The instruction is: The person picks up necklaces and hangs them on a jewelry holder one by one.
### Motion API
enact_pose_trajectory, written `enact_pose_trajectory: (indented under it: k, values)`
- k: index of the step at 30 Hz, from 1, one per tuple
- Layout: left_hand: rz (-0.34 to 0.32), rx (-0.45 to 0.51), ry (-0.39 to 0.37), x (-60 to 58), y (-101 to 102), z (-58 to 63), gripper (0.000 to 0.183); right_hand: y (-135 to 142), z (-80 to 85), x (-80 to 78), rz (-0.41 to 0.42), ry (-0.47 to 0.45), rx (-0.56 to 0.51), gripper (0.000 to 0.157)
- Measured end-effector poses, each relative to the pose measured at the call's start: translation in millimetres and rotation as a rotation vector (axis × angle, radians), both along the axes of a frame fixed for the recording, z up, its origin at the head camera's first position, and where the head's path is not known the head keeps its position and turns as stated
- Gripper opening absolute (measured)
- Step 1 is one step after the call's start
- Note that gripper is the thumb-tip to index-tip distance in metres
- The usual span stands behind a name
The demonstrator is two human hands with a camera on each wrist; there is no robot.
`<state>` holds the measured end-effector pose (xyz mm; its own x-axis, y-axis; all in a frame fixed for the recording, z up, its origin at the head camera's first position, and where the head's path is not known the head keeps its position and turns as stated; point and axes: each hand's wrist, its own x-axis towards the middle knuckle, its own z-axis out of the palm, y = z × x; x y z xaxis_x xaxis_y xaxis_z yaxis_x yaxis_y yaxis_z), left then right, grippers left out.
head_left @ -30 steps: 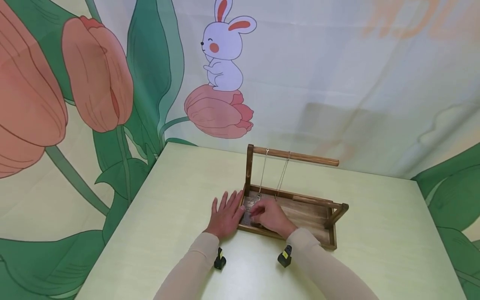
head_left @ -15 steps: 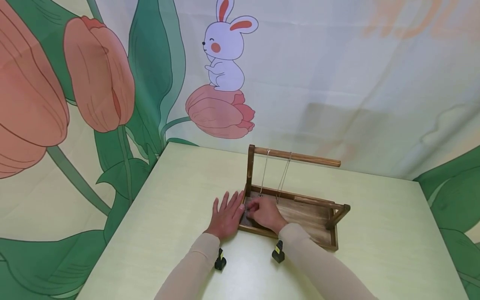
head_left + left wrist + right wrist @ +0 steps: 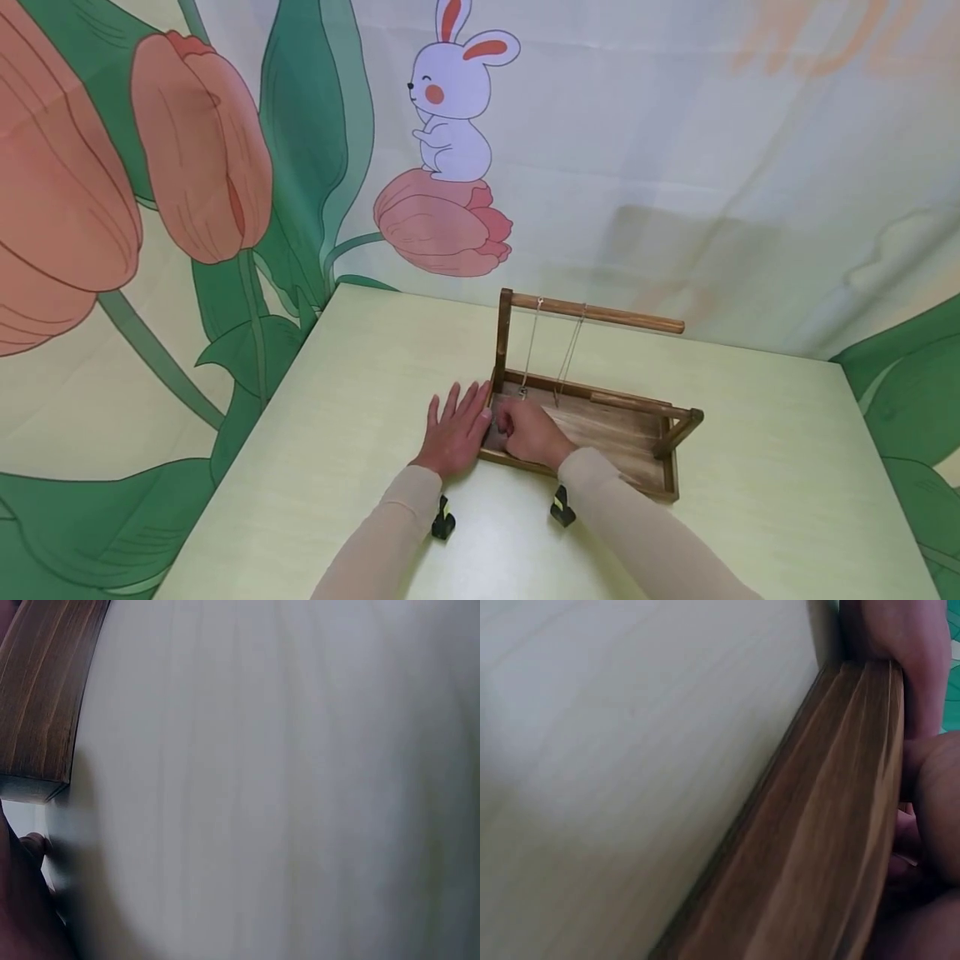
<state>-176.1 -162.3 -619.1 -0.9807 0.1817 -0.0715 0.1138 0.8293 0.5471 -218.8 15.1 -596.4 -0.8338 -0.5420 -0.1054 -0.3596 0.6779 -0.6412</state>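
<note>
A dark wooden jewelry stand with a tray base (image 3: 615,425) stands on the table. Thin necklaces (image 3: 530,346) hang from its upper bar (image 3: 630,317), one ending in a small pendant (image 3: 522,391). Against the tray's left end rests my left hand (image 3: 450,435), fingers spread and straight, thumb at the rim. My right hand (image 3: 536,432) is inside the left part of the tray with its fingers curled; I cannot tell whether they pinch something small. In the right wrist view, the tray's front wall (image 3: 802,840) partly hides the right hand (image 3: 939,802).
The stand has a left post (image 3: 503,333) and a lower front bar (image 3: 630,404) joined to a short right post (image 3: 675,433). Pale tabletop (image 3: 772,467) surrounds it. A printed curtain with a rabbit (image 3: 453,108) and tulips hangs behind.
My right hand has shifted left within the tray, toward the left hand, and its fingers have curled further in. The left hand has stayed in place at the tray's end.
</note>
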Motion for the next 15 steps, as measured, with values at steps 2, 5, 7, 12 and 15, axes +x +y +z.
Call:
enact_pose_trajectory:
  k: [2,5,7,12,15]
  values:
    - [-0.002,0.003,0.004,0.1,0,-0.1,0.06,4,1.9,0.6,0.013,-0.004,0.032,0.015]
    - [-0.002,0.001,0.006,0.1,1,-0.5,0.061,10,4.5,0.5,0.024,-0.002,0.073,0.015]
    - [-0.003,0.005,0.011,0.5,1,-0.5,0.061,14,6.1,-0.1,0.032,-0.004,0.097,0.015]
    - [-0.005,-0.002,0.014,0.8,1,-0.5,0.061,22,10.1,-3.8,0.064,-0.012,0.156,0.016]
    - [-0.002,-0.001,0.019,0.3,2,-1.1,0.06,25,12.8,-6.0,0.065,-0.027,0.19,0.02]
